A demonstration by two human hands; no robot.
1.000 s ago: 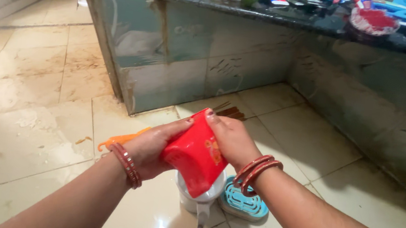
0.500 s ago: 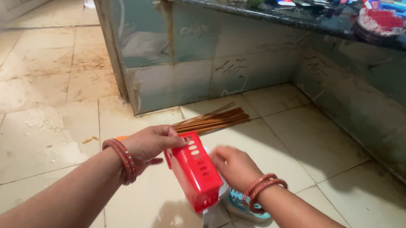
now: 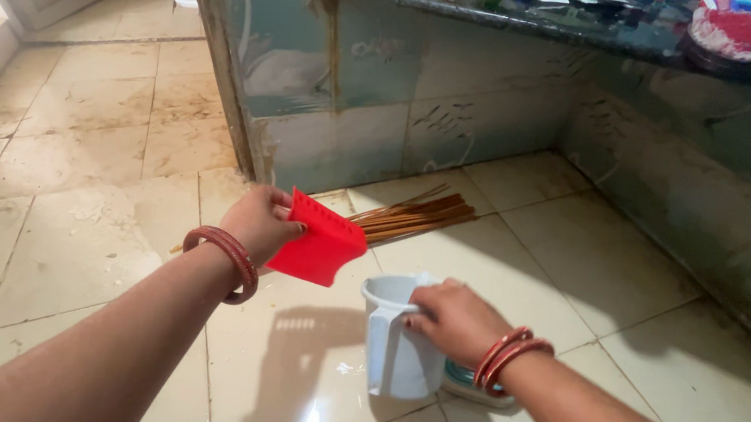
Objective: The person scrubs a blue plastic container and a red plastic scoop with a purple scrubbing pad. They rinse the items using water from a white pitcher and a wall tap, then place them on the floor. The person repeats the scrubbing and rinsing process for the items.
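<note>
the red perforated plastic container (image 3: 324,245) is hanging in the air above the tiled floor (image 3: 75,235), tilted, with the left hand (image 3: 258,222) closing its fingers and thumb around the container's upper left edge. just below and to the right of it, the white plastic jug (image 3: 395,339) is standing upright on the floor, its handle facing the viewer. the right hand (image 3: 457,320) is resting on the jug's right rim, fingers curling over the edge in a loose hold. both wrists are wearing red bangles. touching the jug's right side, a blue and white soap dish (image 3: 478,385) is lying on the floor, mostly hidden under the right wrist. beyond the red container, a bundle of brown sticks (image 3: 417,215) is lying on the floor near the corner of the tiled wall (image 3: 385,119). above that wall, a dark counter (image 3: 581,28) is carrying a red-filled bowl (image 3: 737,30) and other clutter along its edge.
</note>
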